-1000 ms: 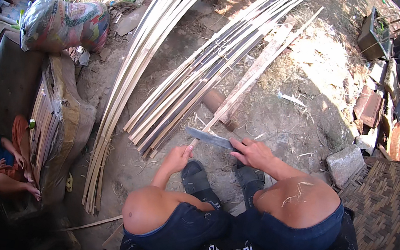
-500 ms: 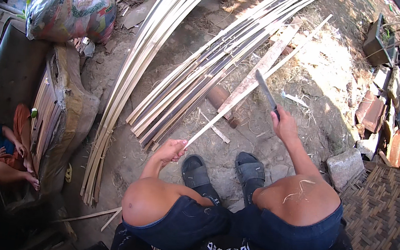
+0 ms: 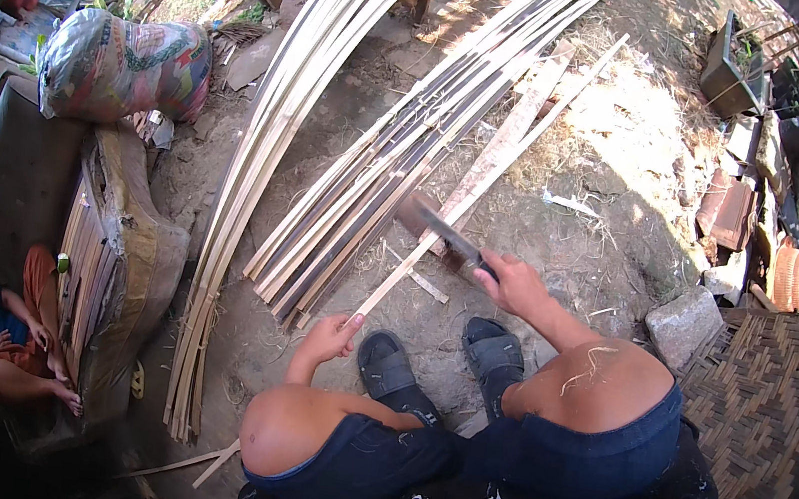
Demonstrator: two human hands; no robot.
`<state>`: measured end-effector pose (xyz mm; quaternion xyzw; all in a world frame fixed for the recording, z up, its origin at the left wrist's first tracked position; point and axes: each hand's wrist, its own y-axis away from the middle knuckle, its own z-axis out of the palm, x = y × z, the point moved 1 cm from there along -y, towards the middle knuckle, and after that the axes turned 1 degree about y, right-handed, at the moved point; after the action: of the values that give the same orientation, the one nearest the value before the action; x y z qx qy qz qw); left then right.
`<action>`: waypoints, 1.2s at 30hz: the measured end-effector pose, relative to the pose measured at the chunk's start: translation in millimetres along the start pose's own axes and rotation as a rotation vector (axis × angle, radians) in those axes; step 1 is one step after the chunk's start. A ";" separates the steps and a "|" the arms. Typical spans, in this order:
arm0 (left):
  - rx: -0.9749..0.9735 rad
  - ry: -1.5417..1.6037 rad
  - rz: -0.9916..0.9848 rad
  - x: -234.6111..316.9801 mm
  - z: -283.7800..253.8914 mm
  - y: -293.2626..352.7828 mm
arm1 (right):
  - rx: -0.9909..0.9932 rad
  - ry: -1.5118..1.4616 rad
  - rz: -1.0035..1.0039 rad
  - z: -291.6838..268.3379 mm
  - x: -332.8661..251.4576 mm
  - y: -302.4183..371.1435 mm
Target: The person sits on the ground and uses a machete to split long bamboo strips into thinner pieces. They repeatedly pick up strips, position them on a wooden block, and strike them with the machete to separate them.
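My left hand is closed around the near end of a long pale bamboo strip, which slants away to the upper right. In my right hand is a knife with a long dark blade. The blade lies across the strip, pointing up and left; whether it touches the strip I cannot tell. Beyond the blade, the strip runs along a flat worn board. The board's near end is close to a short round log, partly hidden by the knife.
Two bundles of split strips, one pale and one mixed dark and light, lie left of the board. A stuffed sack rests by an old sofa, where another person sits. A stone block and woven mat lie right.
My right hand has swung left and down, bringing the knife from right of the strip to across it. My left hand has shifted slightly down, still gripping the strip; the whole view has shifted somewhat.
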<state>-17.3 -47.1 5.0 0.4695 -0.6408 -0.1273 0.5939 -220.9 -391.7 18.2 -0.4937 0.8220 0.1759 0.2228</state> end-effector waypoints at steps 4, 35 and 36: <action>-0.072 0.166 0.040 -31.2 -13.9 5.4 | -0.048 0.021 -0.071 -1.6 1.9 5.2; 0.090 -0.065 0.016 -69.4 -27.7 48.4 | 0.129 -0.016 0.297 -47.2 88.1 -39.2; 0.110 -0.059 0.030 -69.4 -33.1 43.7 | 0.088 -0.020 0.230 -43.4 80.8 -40.9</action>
<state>-18.0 41.2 0.7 0.4879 -0.6710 -0.0970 0.5499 -226.3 -491.5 8.1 -0.3840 0.8778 0.1693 0.2308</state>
